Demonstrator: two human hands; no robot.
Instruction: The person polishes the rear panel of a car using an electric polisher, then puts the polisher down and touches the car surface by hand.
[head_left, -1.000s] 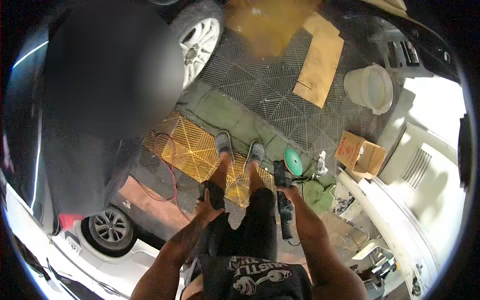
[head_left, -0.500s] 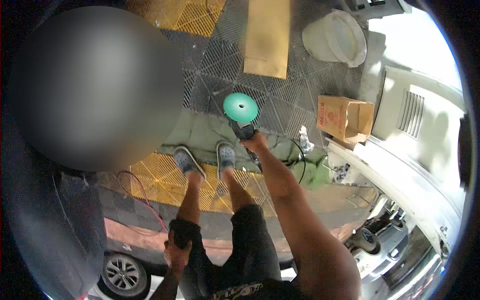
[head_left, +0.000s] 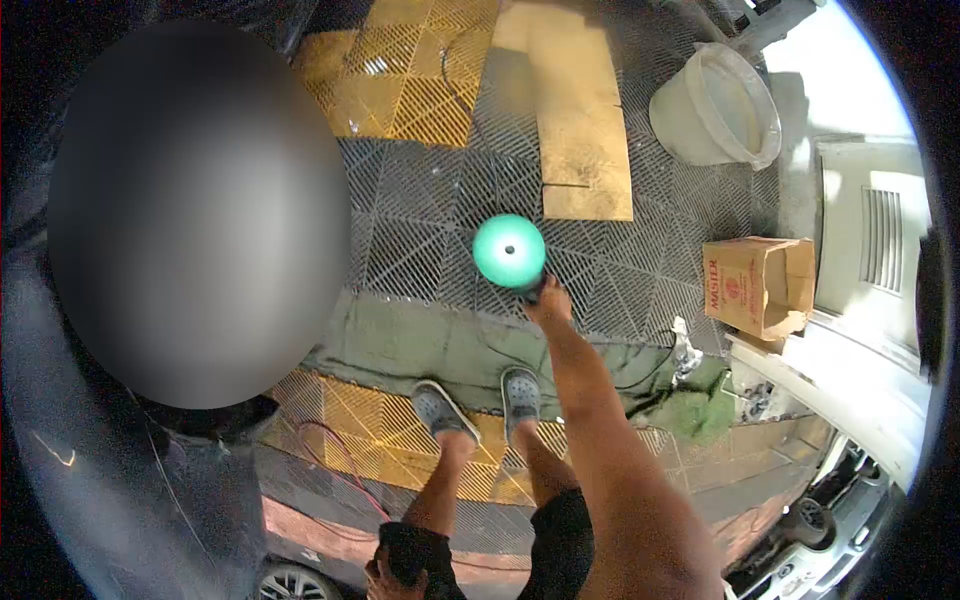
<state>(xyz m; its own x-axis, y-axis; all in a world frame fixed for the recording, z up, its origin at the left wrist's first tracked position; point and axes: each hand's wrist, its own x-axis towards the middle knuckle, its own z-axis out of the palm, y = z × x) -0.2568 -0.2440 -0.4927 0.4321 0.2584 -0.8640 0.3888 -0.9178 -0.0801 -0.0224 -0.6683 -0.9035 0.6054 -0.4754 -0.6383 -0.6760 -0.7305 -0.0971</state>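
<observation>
My right hand [head_left: 551,302] is wrapped round the black body of a polisher [head_left: 533,292], held out in front of me above the floor. Its round green pad [head_left: 509,250] faces up toward the camera and hides most of the tool. At the bottom, my left hand [head_left: 393,580] rests against the dark shorts [head_left: 414,552] at my knee, with fingers apart and nothing seen in it.
Flat cardboard [head_left: 586,130] lies beyond the pad. A white bucket [head_left: 712,105] and an open cardboard box [head_left: 758,285] stand at the right. A dark car panel [head_left: 80,440] fills the left. A red hose [head_left: 345,462] crosses the floor mats.
The polisher, first beside my right leg, has swung up and forward with my right hand, its pad turning to face the camera. My left hand stays at my knee. The view has shifted.
</observation>
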